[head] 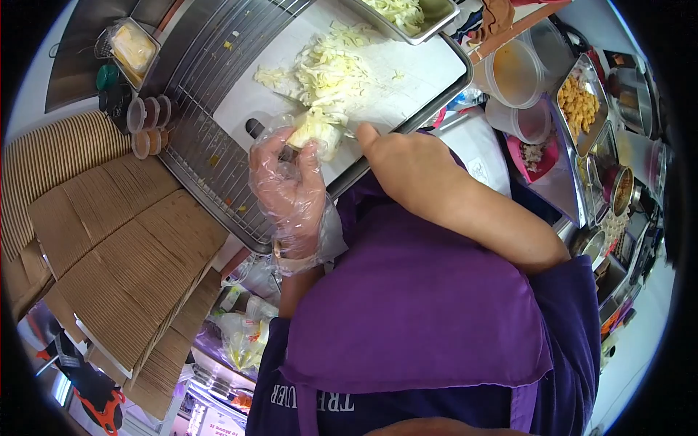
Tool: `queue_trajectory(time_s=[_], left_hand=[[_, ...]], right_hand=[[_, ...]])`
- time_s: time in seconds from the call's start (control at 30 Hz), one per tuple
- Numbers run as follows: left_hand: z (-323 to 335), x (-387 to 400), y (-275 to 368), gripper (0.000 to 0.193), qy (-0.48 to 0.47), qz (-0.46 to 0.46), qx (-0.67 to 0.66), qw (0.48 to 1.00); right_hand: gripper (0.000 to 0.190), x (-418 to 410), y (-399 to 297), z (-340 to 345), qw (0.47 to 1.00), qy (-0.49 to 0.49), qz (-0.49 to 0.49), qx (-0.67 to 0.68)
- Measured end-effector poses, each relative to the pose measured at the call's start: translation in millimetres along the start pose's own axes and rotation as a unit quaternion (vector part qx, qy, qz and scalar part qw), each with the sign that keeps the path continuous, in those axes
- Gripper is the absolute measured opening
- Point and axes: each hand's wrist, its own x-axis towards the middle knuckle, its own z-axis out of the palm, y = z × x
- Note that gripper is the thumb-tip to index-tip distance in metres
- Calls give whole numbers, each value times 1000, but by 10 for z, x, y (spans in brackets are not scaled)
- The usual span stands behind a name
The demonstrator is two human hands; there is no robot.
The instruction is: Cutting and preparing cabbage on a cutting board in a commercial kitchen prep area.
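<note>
My left hand (289, 185), in a clear plastic glove, grips a pale cabbage piece (319, 133) near the front edge of a white cutting board (420, 76). My right hand (406, 163) is bare and closed around a knife, whose handle is hidden in the fist. The knife blade (288, 99) passes at the far side of the cabbage piece, with its tip showing to the left. Just beyond the blade lies a heap of shredded cabbage (332, 68) on the board. More shreds fill part of a metal pan (436, 24) at the board's far side.
Left of the board, a wire rack (218, 109) sits in a metal tray, with food scraps. Stacked corrugated cardboard (125, 240) stands close on my left. Small lidded cups (147, 114) are behind it. To the right are plastic tubs (512, 71) and a tray of fried pieces (578, 103).
</note>
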Motion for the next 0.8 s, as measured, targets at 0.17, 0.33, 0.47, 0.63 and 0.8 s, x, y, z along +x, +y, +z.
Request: queue_trajectory(time_s=[0.17, 0.33, 0.47, 0.63, 0.8], left_hand=[[-42, -4, 6, 29, 9, -27, 1, 1000], [-51, -8, -15, 29, 6, 8, 15, 1000], [-58, -22, -41, 31, 7, 8, 6, 1000], [-30, -36, -121, 30, 12, 12, -41, 999], [-39, -36, -109, 28, 5, 0, -45, 999]], right_hand=[[15, -310, 315, 29, 999, -11, 29, 34], [23, -300, 532, -131, 979, -13, -36, 198], [24, -406, 380, -207, 980, 47, -46, 188], [19, -456, 52, -182, 987, 68, -32, 139], [15, -437, -24, -144, 993, 63, -42, 87]])
